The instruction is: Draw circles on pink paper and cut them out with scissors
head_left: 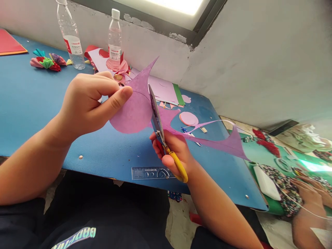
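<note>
My left hand (95,100) pinches a sheet of purple paper (135,116) between thumb and fingers, above the blue table. The paper's lower part has a rounded, circle-like edge, and a pointed corner rises at its top. In my right hand (176,148) is a pair of scissors (158,117) with yellow and red handles, fingers through the loops. The blades point up and lie against the paper's right side, by a curved line on it. A purple offcut (218,140) with curved cut-outs trails to the right, behind my right hand.
Two plastic bottles (114,41) stand near the wall, beside coloured scraps and fabric pieces (49,62). Behind the scissors lie paper sheets (163,86) and a stack of paper circles (188,118). A clear ruler (153,173) rests at the front edge. Another person's hands (308,190) are at right.
</note>
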`<state>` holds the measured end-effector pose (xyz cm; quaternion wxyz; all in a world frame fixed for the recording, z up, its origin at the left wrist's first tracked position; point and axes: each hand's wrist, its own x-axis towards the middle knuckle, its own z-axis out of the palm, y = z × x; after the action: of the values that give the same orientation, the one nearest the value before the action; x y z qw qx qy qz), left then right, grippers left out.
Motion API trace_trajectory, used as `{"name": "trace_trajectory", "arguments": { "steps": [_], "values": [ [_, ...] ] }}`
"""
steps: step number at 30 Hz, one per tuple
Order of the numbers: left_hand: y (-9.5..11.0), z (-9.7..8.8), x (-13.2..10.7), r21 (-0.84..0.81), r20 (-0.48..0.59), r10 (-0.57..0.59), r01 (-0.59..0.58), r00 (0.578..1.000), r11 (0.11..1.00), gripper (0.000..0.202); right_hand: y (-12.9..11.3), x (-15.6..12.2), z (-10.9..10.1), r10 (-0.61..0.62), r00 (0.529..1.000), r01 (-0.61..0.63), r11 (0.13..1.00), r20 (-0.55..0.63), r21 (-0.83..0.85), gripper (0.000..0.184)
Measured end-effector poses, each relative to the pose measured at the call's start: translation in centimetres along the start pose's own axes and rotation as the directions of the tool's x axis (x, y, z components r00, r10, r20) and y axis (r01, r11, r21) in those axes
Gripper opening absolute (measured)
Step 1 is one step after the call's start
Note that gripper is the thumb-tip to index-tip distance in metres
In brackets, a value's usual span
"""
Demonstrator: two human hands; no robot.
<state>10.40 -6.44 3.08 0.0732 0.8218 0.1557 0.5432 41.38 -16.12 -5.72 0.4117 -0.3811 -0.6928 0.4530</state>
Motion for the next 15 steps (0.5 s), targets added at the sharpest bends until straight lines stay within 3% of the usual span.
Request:
{"name": "trace_trajectory", "arguments": {
  "steps": [8, 15],
  "values": [
    [-0.23, -0.2, -0.05, -0.011, -0.007, 0.016, -0.017, 1.0, 1.0, 0.069, -0.1, -0.03, -0.1, -0.011, 1.0, 0.011, 1.0, 0.021, 0.004, 0.091],
    [-0.33, -0.03, -0.06, -0.008, -0.033, -0.002, 0.002, 0.999, 1.0, 0.071, -0.03, -0.07, -0.13, 0.046, 0.999, -0.046, 0.999, 0.009, -0.017, 0.1]
  ]
}}
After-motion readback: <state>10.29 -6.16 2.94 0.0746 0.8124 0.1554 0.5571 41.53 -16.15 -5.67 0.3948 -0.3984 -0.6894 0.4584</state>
